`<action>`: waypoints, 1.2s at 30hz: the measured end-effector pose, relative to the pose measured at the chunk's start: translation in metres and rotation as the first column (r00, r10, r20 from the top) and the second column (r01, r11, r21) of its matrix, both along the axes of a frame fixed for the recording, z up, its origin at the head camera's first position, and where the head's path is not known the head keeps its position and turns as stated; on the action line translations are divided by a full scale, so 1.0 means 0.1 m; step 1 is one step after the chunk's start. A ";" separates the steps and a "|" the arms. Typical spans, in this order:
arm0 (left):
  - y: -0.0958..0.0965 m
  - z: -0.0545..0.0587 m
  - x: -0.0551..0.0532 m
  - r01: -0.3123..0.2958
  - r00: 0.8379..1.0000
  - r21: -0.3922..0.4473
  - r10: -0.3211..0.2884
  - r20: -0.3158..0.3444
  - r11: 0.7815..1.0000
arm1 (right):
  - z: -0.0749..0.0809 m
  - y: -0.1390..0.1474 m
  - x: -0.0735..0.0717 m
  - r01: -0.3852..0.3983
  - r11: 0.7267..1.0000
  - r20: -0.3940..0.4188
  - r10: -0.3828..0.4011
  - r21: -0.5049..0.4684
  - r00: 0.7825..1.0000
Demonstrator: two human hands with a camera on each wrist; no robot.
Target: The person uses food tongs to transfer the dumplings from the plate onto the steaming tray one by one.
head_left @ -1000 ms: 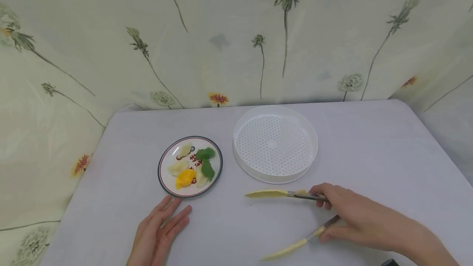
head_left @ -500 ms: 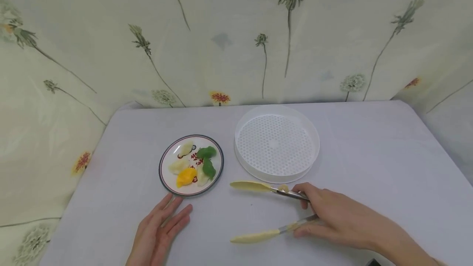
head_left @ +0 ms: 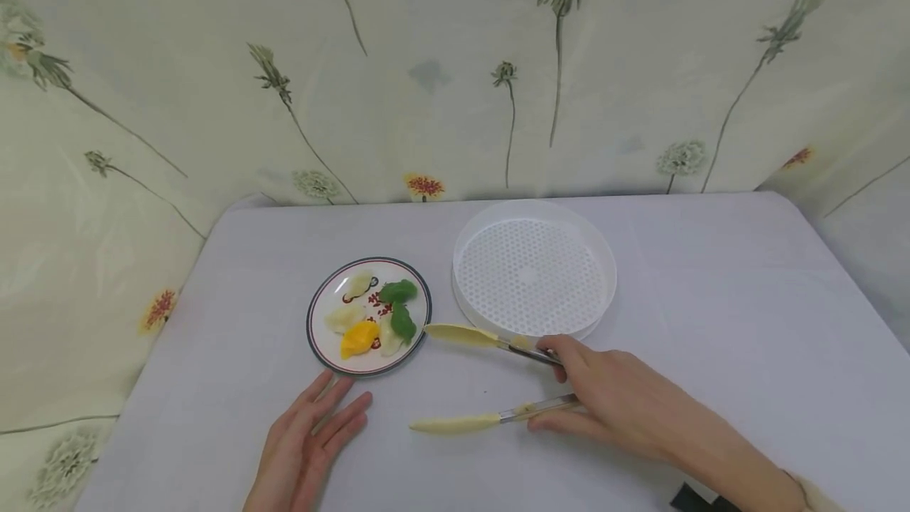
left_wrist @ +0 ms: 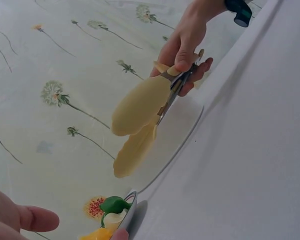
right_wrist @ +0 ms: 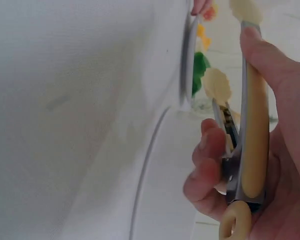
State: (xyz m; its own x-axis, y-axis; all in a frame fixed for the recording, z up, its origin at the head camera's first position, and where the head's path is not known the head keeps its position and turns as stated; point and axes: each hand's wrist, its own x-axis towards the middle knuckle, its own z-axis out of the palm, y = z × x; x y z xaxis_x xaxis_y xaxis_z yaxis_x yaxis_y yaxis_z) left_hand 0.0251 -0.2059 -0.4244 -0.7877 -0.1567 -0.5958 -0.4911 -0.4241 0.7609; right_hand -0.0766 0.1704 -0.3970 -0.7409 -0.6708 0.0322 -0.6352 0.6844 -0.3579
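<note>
Head view, right hand (head_left: 611, 393): clamped on tongs (head_left: 462, 336);
Left hand (head_left: 302, 441): fingers apart, seven o'clock of plate (head_left: 336, 298);
Tray (head_left: 533, 275): right hand's eleven o'clock.

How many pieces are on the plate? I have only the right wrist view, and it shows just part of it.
Observer: Six in the head view: three pale pieces, two green pieces and one yellow piece on the plate.

Operator: One end of the tongs runs out of my picture. Where does it point?

Observer: In the head view, that end points toward the left hand, with a gap between them.

Operator: And the round white thing I see only from the side?

Observer: From above it is a shallow tray whose floor is pierced with many small holes.
</note>
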 end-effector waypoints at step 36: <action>0.01 0.00 -0.02 -0.007 1.000 0.017 0.007 0.007 1.000 | -0.12 -0.60 -0.14 0.093 0.992 -0.314 -0.114 -0.080 0.943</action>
